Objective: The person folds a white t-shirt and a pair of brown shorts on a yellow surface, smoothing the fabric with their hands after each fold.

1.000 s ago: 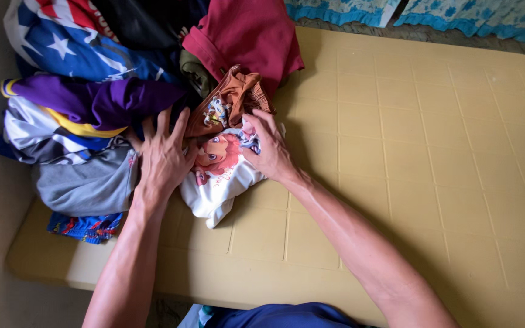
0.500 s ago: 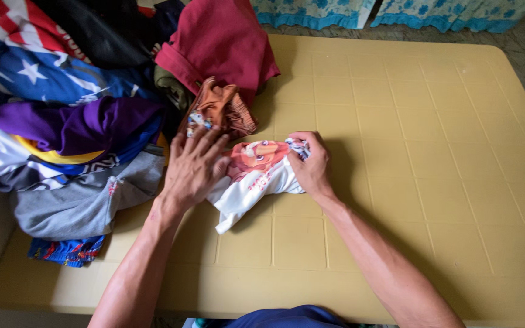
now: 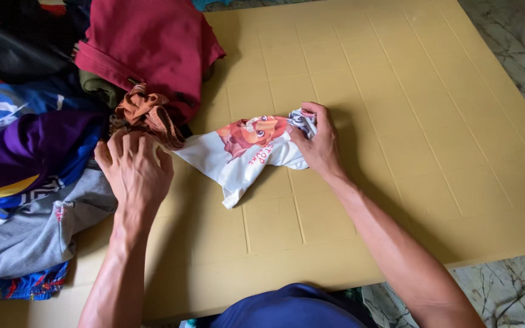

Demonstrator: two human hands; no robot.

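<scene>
A small white shirt (image 3: 238, 159) with a red cartoon print lies on the yellow bench (image 3: 408, 121), pulled out between the two hands. The right hand (image 3: 318, 143) closes its grip on the shirt's bunched right end, fingers curled round the cloth. The left hand (image 3: 135, 170) lies palm down at the shirt's left end, fingers spread, touching the edge of a heap of clothes on the left. In that heap a crumpled orange-brown garment (image 3: 147, 112) sits just beyond the left hand, a maroon shirt (image 3: 147, 45) farther off, a purple garment (image 3: 37, 143) to the left, and a grey garment (image 3: 31, 234) nearer.
</scene>
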